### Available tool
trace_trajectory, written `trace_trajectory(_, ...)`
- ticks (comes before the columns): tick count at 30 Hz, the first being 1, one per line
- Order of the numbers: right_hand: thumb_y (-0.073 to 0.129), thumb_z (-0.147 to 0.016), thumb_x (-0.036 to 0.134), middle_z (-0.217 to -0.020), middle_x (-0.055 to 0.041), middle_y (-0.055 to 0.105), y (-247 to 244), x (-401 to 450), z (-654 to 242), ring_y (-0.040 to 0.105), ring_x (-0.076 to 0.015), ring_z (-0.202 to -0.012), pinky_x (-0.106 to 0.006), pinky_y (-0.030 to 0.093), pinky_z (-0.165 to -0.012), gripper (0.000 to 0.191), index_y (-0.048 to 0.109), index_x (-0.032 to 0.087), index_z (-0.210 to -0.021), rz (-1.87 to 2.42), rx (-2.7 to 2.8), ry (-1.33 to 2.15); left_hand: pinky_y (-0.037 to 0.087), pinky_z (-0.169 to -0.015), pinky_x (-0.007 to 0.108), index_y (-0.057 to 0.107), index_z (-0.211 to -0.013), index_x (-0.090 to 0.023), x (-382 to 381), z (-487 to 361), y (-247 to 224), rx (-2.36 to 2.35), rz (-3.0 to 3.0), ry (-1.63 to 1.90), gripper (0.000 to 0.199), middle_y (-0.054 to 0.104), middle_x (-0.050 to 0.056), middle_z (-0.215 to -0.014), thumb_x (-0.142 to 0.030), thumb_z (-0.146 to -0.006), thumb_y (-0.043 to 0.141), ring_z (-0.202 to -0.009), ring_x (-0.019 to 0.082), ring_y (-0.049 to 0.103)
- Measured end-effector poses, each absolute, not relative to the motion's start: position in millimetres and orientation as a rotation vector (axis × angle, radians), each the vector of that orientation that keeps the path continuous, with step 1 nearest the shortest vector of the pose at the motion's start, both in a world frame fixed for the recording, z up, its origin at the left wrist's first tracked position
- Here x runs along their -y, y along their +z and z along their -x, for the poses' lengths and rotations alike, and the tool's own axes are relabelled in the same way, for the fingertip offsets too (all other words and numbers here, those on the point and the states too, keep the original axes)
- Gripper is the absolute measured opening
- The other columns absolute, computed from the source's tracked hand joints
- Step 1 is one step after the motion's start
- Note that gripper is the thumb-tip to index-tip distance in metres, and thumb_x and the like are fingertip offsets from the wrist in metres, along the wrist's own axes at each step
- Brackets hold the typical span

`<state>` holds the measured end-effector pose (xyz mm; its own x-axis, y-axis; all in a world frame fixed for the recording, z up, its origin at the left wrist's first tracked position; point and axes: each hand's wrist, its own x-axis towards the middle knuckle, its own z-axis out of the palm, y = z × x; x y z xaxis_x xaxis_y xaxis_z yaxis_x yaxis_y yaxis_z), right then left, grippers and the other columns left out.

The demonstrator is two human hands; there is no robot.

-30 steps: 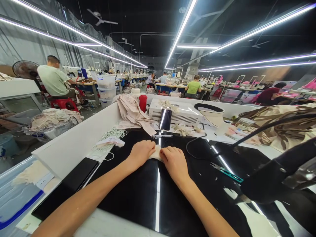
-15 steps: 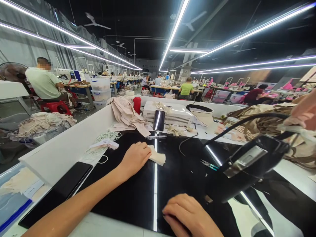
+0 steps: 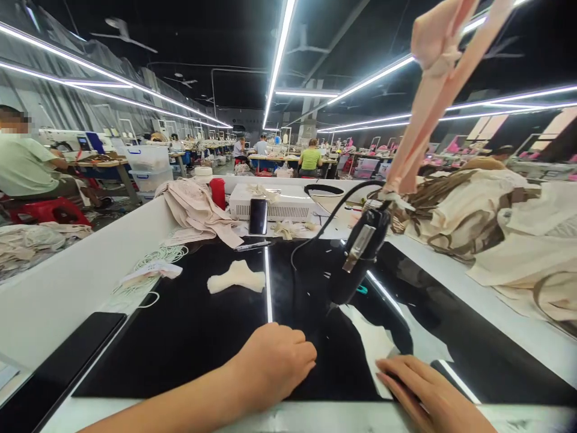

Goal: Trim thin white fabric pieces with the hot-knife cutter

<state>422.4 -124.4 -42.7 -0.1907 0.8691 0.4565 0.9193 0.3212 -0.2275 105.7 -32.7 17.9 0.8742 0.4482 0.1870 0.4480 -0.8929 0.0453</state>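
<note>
My left hand (image 3: 279,364) is above the front of the glossy black board (image 3: 189,343), its fingers curled in and no cloth showing from them. At the lower right, my right hand (image 3: 424,388) has its fingertips and thumb at the edge of a cream fabric piece (image 3: 372,337). That piece lies partly beneath a black hanging tool (image 3: 360,249) with a metal plate, slung on pink cloth straps (image 3: 421,129). A smaller cream fabric piece (image 3: 237,278) rests flat on the board, apart from both hands.
A phone (image 3: 258,216) leans on a white vented box (image 3: 274,204). Beige cloth (image 3: 193,207) and a red cup (image 3: 217,192) stand at the back left, pale cord (image 3: 155,258) nearer. Fabric heaps (image 3: 509,222) fill the right side. A black cable (image 3: 329,219) leads to the hanging tool.
My left hand has let go of the small cream piece and drawn back towards me. My right hand has moved right onto the other cream piece. The hanging tool has swung back and the view has turned right.
</note>
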Motion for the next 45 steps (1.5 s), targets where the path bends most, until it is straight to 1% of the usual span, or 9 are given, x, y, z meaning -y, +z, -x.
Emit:
trace_trajectory(2, 0.043, -0.109, 0.041, -0.089, -0.007, 0.079, -34, 126, -402, 0.078, -0.0202, -0.073, -0.028, 0.064, -0.063, 0.041, 0.079, 0.028, -0.096, 1.592, 2.03, -0.254, 0.042, -0.06, 0.033, 0.064, -0.088, -0.02, 39, -116, 19, -0.693, -3.022, 0.284, 0.018, 0.071, -0.001, -0.085, -0.022, -0.104, 0.058, -0.073, 0.018, 0.068)
trace_trajectory(5, 0.036, -0.112, 0.034, -0.083, -0.0064, 0.075, -25, 127, -380, 0.073, -0.0178, -0.067, -0.029, 0.059, -0.063, 0.046, 0.074, 0.023, -0.088, 1.634, 2.064, -0.353, 0.044, -0.062, 0.034, 0.065, -0.088, -0.02, 43, -127, 21, -0.659, -2.997, 0.288, 0.02, 0.07, 0.0, -0.084, -0.02, -0.105, 0.054, -0.073, 0.019, 0.068)
trace_trajectory(11, 0.04, -0.111, 0.029, -0.084, -0.0052, 0.071, -19, 129, -374, 0.072, -0.0184, -0.074, -0.03, 0.057, -0.068, 0.038, 0.071, 0.02, -0.092, 1.695, 2.038, -0.278, 0.048, -0.066, 0.033, 0.069, -0.1, -0.021, 45, -145, 16, -0.603, -2.969, 0.265, 0.016, 0.071, 0.001, -0.086, -0.017, -0.105, 0.054, -0.075, 0.021, 0.069)
trace_trajectory(17, 0.045, -0.11, 0.035, -0.092, -0.0059, 0.075, -11, 134, -376, 0.075, -0.0185, -0.08, -0.03, 0.059, -0.072, 0.032, 0.072, 0.02, -0.102, 1.654, 2.034, -0.168, 0.051, -0.065, 0.035, 0.068, -0.108, -0.021, 47, -159, 12, -0.561, -3.001, 0.205, 0.017, 0.07, 0.002, -0.09, -0.017, -0.104, 0.052, -0.079, 0.023, 0.07)
trace_trajectory(23, 0.046, -0.108, 0.024, -0.086, -0.008, 0.073, -17, 136, -371, 0.069, -0.022, -0.074, -0.033, 0.052, -0.067, 0.034, 0.073, 0.021, -0.087, 1.671, 1.984, -0.079, 0.053, -0.066, 0.034, 0.069, -0.116, -0.022, 47, -164, 7, -0.594, -2.988, 0.221, 0.019, 0.07, 0.002, -0.092, -0.018, -0.105, 0.054, -0.079, 0.023, 0.071)
trace_trajectory(27, 0.048, -0.105, 0.022, -0.091, -0.007, 0.073, -14, 135, -371, 0.07, -0.0206, -0.08, -0.032, 0.054, -0.073, 0.029, 0.074, 0.021, -0.091, 1.671, 1.882, 0.104, 0.054, -0.067, 0.034, 0.069, -0.119, -0.022, 48, -164, 6, -0.618, -3.003, 0.221, 0.021, 0.07, 0.001, -0.091, -0.018, -0.105, 0.054, -0.079, 0.022, 0.071)
trace_trajectory(31, 0.056, -0.1, 0.024, -0.086, -0.0033, 0.072, -9, 133, -375, 0.068, -0.0172, -0.075, -0.027, 0.053, -0.067, 0.024, 0.075, 0.024, -0.086, 1.687, 1.727, 0.311, 0.054, -0.066, 0.034, 0.067, -0.124, -0.02, 50, -166, 4, -0.584, -3.064, 0.241, 0.022, 0.07, 0.002, -0.093, -0.019, -0.106, 0.054, -0.079, 0.021, 0.071)
trace_trajectory(37, 0.061, -0.092, 0.036, -0.078, -0.003, 0.07, -6, 129, -379, 0.063, -0.0186, -0.07, -0.029, 0.049, -0.063, 0.024, 0.079, 0.025, -0.08, 1.695, 1.509, 0.5, 0.054, -0.062, 0.032, 0.066, -0.128, -0.021, 50, -176, 6, -0.648, -3.118, 0.187, 0.024, 0.069, 0.002, -0.088, -0.03, -0.107, 0.057, -0.075, 0.021, 0.072)
trace_trajectory(45, 0.068, -0.082, 0.047, -0.072, -0.0012, 0.065, 7, 127, -386, 0.054, -0.0165, -0.064, -0.03, 0.043, -0.061, 0.026, 0.076, 0.022, -0.078, 1.698, 1.238, 0.692, 0.06, -0.07, 0.037, 0.065, -0.131, -0.02, 53, -180, 14, -0.685, -3.031, 0.066, 0.03, 0.072, 0.005, -0.097, -0.035, -0.109, 0.053, -0.085, 0.026, 0.075)
